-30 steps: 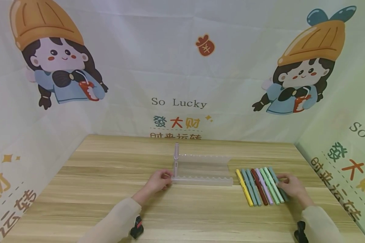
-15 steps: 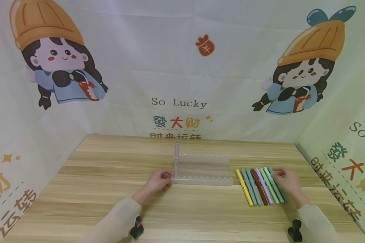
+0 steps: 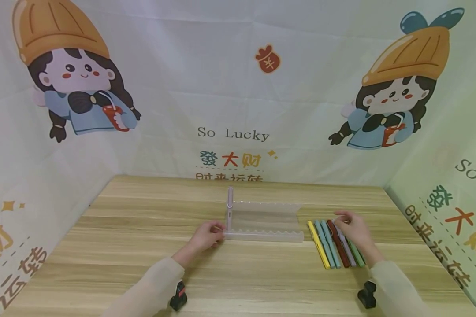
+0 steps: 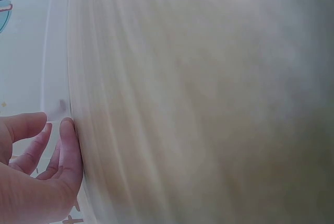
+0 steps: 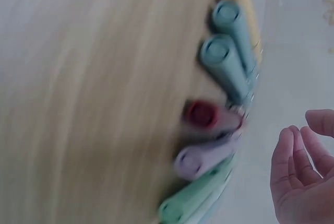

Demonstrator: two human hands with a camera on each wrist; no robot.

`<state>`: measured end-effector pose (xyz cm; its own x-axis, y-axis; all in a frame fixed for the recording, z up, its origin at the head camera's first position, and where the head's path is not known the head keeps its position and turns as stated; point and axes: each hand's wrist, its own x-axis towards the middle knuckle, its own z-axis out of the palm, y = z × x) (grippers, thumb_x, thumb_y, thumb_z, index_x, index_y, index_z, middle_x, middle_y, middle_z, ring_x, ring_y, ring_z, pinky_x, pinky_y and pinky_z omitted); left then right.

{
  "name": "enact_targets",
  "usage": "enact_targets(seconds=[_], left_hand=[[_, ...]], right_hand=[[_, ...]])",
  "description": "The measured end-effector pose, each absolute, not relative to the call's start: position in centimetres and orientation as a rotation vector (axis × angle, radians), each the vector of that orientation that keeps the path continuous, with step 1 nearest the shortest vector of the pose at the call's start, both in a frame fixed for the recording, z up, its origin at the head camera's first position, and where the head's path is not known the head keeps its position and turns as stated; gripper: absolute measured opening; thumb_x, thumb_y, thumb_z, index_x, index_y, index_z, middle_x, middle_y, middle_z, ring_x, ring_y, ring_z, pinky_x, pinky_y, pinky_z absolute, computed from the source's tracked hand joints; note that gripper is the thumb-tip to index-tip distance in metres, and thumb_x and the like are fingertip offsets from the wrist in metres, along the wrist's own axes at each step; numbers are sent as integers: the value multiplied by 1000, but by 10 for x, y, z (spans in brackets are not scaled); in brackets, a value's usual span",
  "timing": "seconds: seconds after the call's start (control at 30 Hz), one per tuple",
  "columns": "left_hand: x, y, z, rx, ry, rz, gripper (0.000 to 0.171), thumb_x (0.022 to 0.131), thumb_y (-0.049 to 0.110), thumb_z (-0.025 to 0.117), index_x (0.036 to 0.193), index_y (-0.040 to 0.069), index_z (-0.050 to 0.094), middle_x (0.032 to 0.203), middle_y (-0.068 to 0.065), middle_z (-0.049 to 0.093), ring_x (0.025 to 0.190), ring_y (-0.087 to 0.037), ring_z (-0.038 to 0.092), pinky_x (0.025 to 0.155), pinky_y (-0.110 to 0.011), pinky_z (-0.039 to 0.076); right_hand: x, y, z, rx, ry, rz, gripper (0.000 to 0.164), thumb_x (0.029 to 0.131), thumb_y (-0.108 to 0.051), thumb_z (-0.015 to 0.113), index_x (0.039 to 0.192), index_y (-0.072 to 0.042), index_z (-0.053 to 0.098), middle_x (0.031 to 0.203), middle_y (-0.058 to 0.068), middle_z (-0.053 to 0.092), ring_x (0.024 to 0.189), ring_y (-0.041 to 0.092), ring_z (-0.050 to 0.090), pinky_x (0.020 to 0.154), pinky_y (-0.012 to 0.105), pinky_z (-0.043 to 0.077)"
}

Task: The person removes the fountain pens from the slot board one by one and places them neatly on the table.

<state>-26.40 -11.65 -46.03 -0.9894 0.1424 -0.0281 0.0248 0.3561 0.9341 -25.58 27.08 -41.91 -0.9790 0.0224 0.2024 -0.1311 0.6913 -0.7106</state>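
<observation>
My left hand (image 3: 207, 235) holds the left end of a clear notched pen rack (image 3: 263, 237); in the left wrist view its thumb and fingers (image 4: 68, 151) are at the rack's end. A pale lilac pen (image 3: 230, 209) sits in the rack's leftmost notches. My right hand (image 3: 355, 229) hovers over the right part of a row of capped pens, with thumb and fingers apart in the right wrist view and nothing between them. Visible in the row are a yellow pen (image 3: 319, 245), blue-green pens (image 3: 328, 246), a dark red pen (image 3: 338, 244), a purple pen (image 5: 201, 158) and a green pen (image 5: 190, 195).
The wooden table (image 3: 143, 207) carries the rack at its middle and the pens to the right. A printed cloth (image 3: 174, 88) hangs behind and along the sides. Each wrist wears a small black camera (image 3: 178, 296).
My right hand has moved left across the row, from the rightmost blue-green pen to above the purple and green pens. The left hand, rack and pens stay where they were.
</observation>
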Motion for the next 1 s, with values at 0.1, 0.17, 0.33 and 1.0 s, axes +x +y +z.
enact_targets(seconds=[0.1,0.17,0.33,1.0], left_hand=[[-264,-117,-460,147,2500,1718,16,77,-8,56,93,-5,57,72,-7,56,60,-16,55,49,-26,47],[-264,-117,-460,148,2500,1718,16,77,-8,56,93,-6,57,72,-7,56,59,-16,55,49,-26,47],[-264,-117,-460,168,2497,1720,16,77,-8,56,93,-6,56,73,-7,56,60,-16,55,49,-27,47],[-264,-117,-460,165,2487,1727,17,76,-8,55,93,-6,56,72,-7,57,60,-16,55,50,-27,47]], right_hand=[[-259,261,-418,100,-2694,1204,31,85,-8,51,113,7,52,93,18,56,78,27,55,58,30,47],[-261,255,-418,92,-2680,1241,31,85,-9,51,112,6,53,92,16,56,77,25,55,56,34,48],[-267,239,-417,124,-2649,1296,30,84,-8,51,112,4,54,91,14,56,76,25,54,56,34,48],[-285,176,-400,314,-2610,1295,25,79,-3,58,103,1,61,82,9,60,73,21,56,57,26,46]])
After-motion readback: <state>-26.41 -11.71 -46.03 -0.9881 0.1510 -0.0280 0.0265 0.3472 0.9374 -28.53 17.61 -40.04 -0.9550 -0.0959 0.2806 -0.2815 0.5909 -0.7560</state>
